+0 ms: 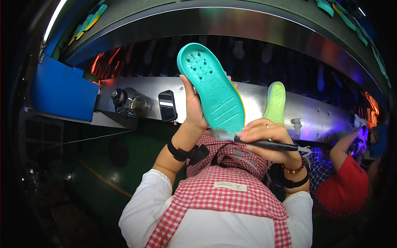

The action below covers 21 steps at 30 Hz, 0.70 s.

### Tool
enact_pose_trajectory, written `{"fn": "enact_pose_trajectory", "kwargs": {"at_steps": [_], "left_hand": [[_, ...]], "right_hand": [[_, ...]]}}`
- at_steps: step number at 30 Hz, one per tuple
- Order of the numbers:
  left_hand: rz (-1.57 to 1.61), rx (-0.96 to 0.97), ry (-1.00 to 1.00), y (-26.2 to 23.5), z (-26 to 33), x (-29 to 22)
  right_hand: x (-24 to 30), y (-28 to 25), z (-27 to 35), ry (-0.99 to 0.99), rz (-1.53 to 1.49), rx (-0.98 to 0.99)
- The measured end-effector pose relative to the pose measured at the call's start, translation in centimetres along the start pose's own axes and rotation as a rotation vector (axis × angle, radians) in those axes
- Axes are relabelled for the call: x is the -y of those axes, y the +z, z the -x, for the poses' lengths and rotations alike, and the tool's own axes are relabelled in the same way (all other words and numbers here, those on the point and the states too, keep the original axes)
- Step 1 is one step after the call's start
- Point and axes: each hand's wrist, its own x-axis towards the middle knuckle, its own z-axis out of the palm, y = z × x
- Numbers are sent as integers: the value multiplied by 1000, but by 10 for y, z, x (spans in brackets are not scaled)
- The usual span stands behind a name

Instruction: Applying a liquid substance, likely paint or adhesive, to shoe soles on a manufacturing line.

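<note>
My left hand (pixel 194 106) grips a teal shoe sole (pixel 211 87) by its edge, the thumb on the near left side and fingertips showing at the far right side. The sole tilts with its holed heel end up and away; a thin yellow edge shows along its right side. My right hand (pixel 269 138) is closed round the black handle of a brush (pixel 273 144). The brush's pale, motion-blurred tip lies at the sole's near end; whether it touches cannot be made out. Beyond my right hand, a light green sole (pixel 276 103) stands on the metal ledge.
On the steel ledge (pixel 252 99) are a dark phone (pixel 167 106) and a translucent bottle (pixel 134 102). A blue panel (pixel 62 89) stands left. Several soles lie on the upper belt. At right, a co-worker in a red sleeve (pixel 345 186) reaches toward the ledge.
</note>
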Motion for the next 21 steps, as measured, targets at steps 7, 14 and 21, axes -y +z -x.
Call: {"fn": "enact_pose_trajectory", "kwargs": {"at_steps": [7, 14, 21], "left_hand": [[-181, -96, 38, 29, 5, -4], [-36, -70, 46, 31, 15, 8], [-45, -68, 25, 28, 2, 8]], "right_hand": [[-25, 7, -4, 203, -834, -371], [-5, 14, -2, -14, -198, -154], [10, 8, -20, -55, -98, -40]]}}
